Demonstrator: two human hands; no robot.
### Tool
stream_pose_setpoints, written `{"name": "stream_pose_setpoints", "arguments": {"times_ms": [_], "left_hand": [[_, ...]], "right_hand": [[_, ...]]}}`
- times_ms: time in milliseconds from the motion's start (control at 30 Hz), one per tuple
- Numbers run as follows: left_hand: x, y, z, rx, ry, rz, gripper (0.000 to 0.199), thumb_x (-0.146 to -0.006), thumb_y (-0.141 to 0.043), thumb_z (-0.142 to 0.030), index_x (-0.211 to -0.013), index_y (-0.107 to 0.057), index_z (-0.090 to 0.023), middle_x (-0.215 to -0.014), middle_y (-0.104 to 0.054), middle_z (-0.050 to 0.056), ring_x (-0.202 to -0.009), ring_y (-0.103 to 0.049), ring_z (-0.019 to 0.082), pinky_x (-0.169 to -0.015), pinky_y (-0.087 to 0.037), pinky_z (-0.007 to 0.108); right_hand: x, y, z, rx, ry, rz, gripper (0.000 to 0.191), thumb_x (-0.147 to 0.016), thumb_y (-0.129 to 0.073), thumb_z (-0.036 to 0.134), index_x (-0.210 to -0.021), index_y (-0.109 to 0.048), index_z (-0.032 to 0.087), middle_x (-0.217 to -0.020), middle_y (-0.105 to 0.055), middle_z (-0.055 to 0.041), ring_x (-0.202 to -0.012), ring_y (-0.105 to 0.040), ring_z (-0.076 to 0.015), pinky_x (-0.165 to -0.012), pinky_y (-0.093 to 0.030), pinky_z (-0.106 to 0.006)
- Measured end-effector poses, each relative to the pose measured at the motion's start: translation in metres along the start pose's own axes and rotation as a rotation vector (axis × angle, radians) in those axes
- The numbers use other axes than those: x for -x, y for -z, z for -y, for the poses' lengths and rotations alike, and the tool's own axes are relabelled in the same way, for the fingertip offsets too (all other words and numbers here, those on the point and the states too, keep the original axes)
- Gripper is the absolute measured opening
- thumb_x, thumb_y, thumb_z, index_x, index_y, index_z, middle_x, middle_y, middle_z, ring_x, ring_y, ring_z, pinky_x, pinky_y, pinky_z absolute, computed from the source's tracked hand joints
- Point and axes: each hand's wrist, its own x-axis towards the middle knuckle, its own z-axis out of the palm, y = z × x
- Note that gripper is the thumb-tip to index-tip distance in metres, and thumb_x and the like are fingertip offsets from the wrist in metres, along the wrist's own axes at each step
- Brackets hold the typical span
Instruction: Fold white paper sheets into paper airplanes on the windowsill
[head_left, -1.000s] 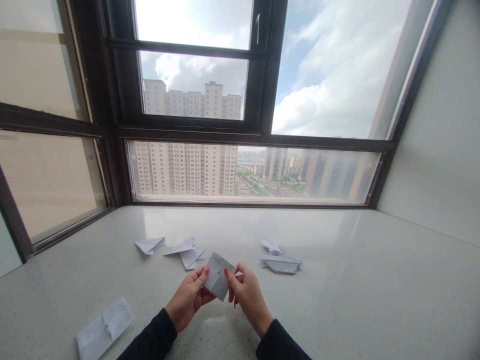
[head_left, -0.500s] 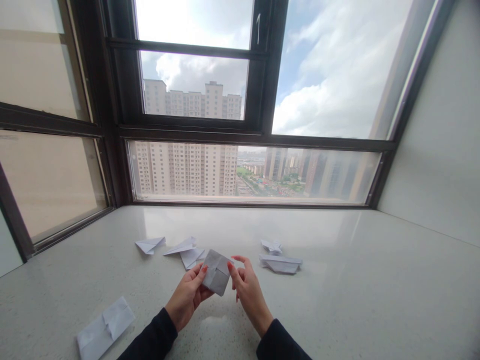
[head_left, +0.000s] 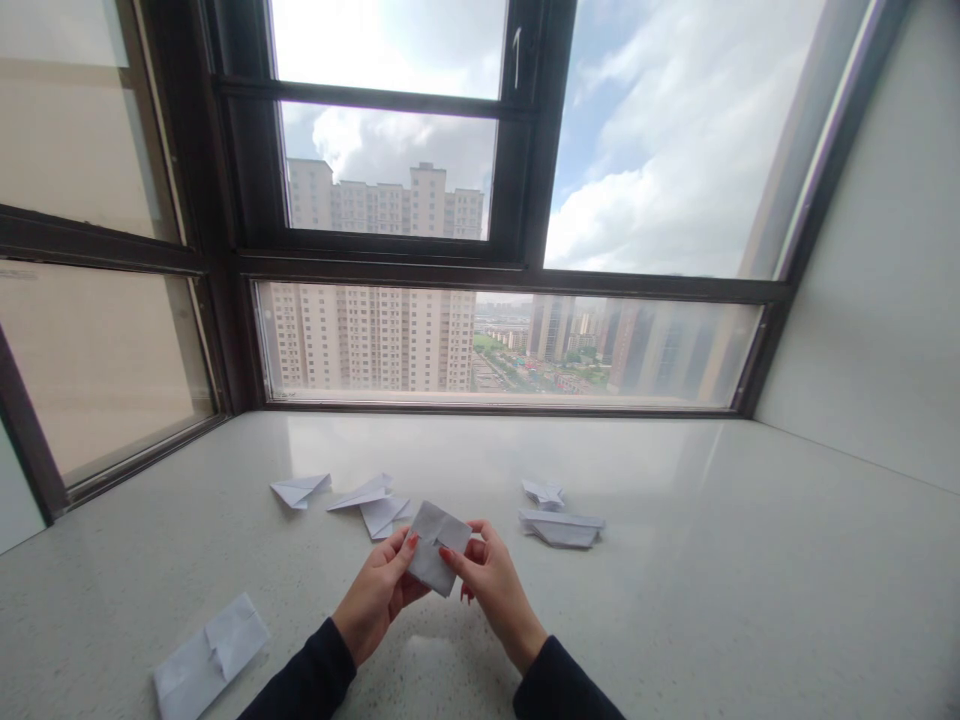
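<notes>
A small folded paper square (head_left: 439, 525), greyish white with overlapping flaps, is held up above the pale sill. My left hand (head_left: 382, 590) grips its left side, thumb on top and fingers beneath. My right hand (head_left: 491, 575) pinches the right side, its thumb pressed on the top face close to the centre fold. The right fingers are partly hidden behind the paper. Just beyond my left hand lie folded paper planes (head_left: 382, 512), partly covered by the square.
Another paper plane (head_left: 300, 490) rests at the left. A paper boat (head_left: 562, 528) and a small folded paper piece (head_left: 543, 493) lie to the right. A larger folded paper packet (head_left: 211, 655) sits front left. Dark window frames (head_left: 495, 408) border the speckled sill (head_left: 712, 580).
My right thumb has slid left from the paper's right edge onto its top face, and the right index finger has come down behind it. The square has turned slightly; my left hand stays put.
</notes>
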Motion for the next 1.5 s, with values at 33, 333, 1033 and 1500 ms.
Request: {"name": "stream_pose_setpoints", "arguments": {"times_ms": [33,333,1033,1500], "left_hand": [[0.0,0.0,0.0,-0.004,0.0,-0.001,0.032,-0.066,-0.063,-0.036,-0.091,-0.058,-0.017,-0.083,-0.063,0.005,-0.064,-0.057,0.012,-0.067,-0.044,0.027],[0.004,-0.003,-0.005,-0.139,-0.088,-0.02,0.07,-0.065,-0.063,-0.034,-0.125,-0.029,-0.027,-0.07,-0.061,-0.001,-0.061,-0.056,0.013,-0.066,-0.045,0.029],[-0.007,0.014,0.006,-0.527,-0.183,0.098,0.026,-0.064,-0.063,-0.03,-0.085,-0.067,-0.016,-0.086,-0.067,0.007,-0.081,-0.057,0.021,-0.076,-0.042,0.033],[-0.01,0.012,0.011,-0.506,-0.178,-0.089,0.026,-0.063,-0.063,-0.026,-0.085,-0.065,-0.012,-0.089,-0.066,0.007,-0.082,-0.058,0.022,-0.075,-0.042,0.031]], "right_hand": [[0.0,0.0,0.0,-0.01,0.0,0.003,0.045,-0.057,-0.063,0.051,-0.08,-0.04,0.019,-0.053,-0.052,0.0062,-0.035,-0.042,-0.0066,-0.029,-0.03,-0.016],[0.0,0.0,-0.001,-0.034,-0.01,0.014,0.042,-0.057,-0.064,0.046,-0.079,-0.039,0.02,-0.053,-0.052,0.0063,-0.038,-0.043,-0.0073,-0.03,-0.03,-0.016],[-0.002,0.009,0.001,0.177,0.057,0.155,0.03,-0.065,-0.061,0.033,-0.086,-0.047,0.018,-0.055,-0.048,0.0058,-0.048,-0.046,-0.0104,-0.039,-0.032,-0.019],[0.012,0.0,0.022,0.746,0.526,-0.125,0.033,-0.073,-0.049,0.017,-0.105,-0.052,0.019,-0.09,-0.052,-0.0072,-0.083,-0.048,-0.0198,-0.072,-0.04,-0.034]]}}
